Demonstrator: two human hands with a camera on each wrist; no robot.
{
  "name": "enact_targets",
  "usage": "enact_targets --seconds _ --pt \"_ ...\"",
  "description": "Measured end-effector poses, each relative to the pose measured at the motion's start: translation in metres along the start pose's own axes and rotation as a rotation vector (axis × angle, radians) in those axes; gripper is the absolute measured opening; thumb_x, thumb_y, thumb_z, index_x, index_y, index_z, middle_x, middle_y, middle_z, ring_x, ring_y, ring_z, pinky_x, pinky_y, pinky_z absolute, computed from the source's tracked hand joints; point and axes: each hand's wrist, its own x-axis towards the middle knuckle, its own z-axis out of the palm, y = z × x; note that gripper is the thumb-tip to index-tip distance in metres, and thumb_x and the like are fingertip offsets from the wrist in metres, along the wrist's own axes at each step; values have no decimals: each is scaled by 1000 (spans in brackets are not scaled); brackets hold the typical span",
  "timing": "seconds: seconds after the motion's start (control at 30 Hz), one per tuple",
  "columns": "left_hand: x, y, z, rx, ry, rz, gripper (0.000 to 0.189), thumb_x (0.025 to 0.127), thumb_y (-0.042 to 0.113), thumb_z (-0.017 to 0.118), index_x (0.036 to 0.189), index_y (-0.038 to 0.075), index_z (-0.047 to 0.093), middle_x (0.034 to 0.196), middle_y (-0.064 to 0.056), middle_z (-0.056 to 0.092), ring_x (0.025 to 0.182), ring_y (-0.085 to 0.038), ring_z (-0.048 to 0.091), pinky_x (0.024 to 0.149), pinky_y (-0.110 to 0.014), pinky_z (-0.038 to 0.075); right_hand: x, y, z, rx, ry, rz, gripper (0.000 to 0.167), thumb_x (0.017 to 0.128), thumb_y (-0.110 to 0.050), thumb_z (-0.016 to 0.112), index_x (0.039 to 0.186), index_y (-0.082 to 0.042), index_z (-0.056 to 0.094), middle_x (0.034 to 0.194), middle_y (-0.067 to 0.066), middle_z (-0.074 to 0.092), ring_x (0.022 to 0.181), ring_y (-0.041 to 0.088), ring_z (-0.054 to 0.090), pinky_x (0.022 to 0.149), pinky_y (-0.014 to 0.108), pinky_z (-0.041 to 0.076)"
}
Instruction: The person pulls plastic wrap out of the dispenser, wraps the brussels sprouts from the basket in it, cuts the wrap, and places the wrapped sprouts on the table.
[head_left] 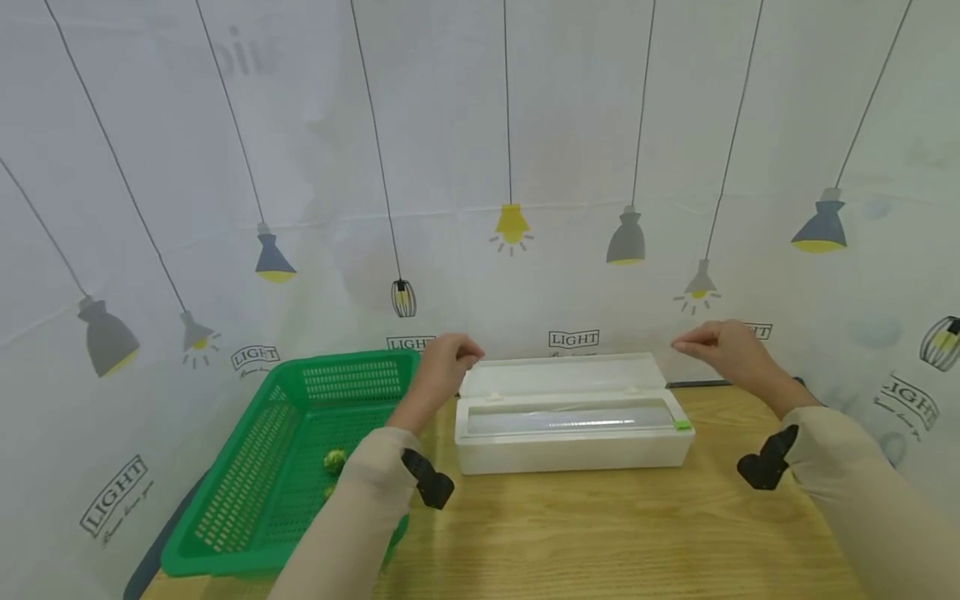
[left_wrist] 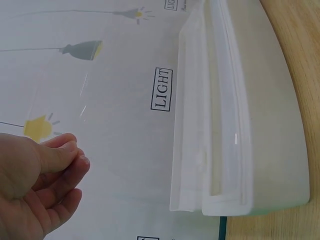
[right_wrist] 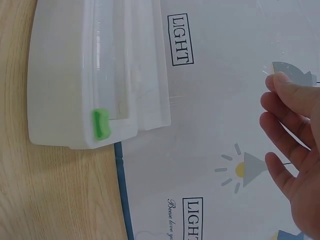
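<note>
The left hand (head_left: 444,367) is raised near the rear left corner of a cling-film dispenser (head_left: 574,454), and the right hand (head_left: 727,354) is raised beyond its rear right corner. Each narrows to a pinch, thumb against fingertips, with the outer fingers bent more loosely. Both pinch clear plastic film (left_wrist: 84,95), so thin and glassy that it shows mainly as pale streaks of glare beside the fingers; its outline is too faint to trace.

The dispenser sits on the wooden tabletop (head_left: 570,533), a long, smooth box of matte white plastic with rounded corners. Its flat lid (head_left: 562,379) is tipped back along the rear edge, and a glossy strip of film (head_left: 577,419) shines in the slot-shaped opening. A bright green slider (head_left: 682,425) with pinched-in sides sits at the right end of the opening.

To the left stands a green plastic basket (head_left: 225,558), roughly rectangular, with a thick rolled rim and walls pierced by rows of small slots. Inside lies a knobbly yellow-green lump (head_left: 334,460), with part of another below it, half hidden by the left sleeve (head_left: 352,500).

The tabletop has a pale yellow, streaky grain. Behind it hangs a slightly creased whitish backdrop (head_left: 450,125) printed with lamps on thin cords and framed "LIGHT" lettering.
</note>
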Motion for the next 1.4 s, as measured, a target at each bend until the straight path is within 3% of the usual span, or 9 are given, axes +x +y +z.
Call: enact_targets --seconds 0.47,0.73,0.93,1.2,1.4 --pt "1 8 -13 -23 24 35 10 88 3 59 95 4 66 93 -6 65 86 -18 59 75 -29 49 1 -11 -16 -1 42 -78 27 91 -19 58 101 5 67 97 22 64 90 39 58 74 53 47" --pt "0 12 -21 -41 56 39 10 88 3 59 95 4 67 92 -6 65 85 -18 60 75 -29 49 7 -16 -26 -20 53 -88 27 90 -20 59 100 3 68 96 20 65 86 33 59 65 40 48" --pt "3 18 -28 -47 64 46 11 88 3 58 95 5 67 92 -6 65 84 -17 60 74 -28 50 8 -18 -34 -17 73 -118 26 91 -20 58 101 3 68 98 21 65 89 36 58 71 48 47" --pt "5 26 -39 -50 66 52 12 88 2 58 96 4 66 92 -7 65 85 -18 60 74 -28 50 11 -24 -44 -39 91 -132 28 91 -20 59 100 5 67 96 22 64 87 36 59 66 42 48" --pt "6 31 -45 -44 62 54 12 88 2 58 98 4 65 94 -8 65 84 -18 59 73 -28 50 13 -29 -49 -41 96 -133 26 91 -19 59 99 5 67 94 20 66 87 36 60 69 47 49"
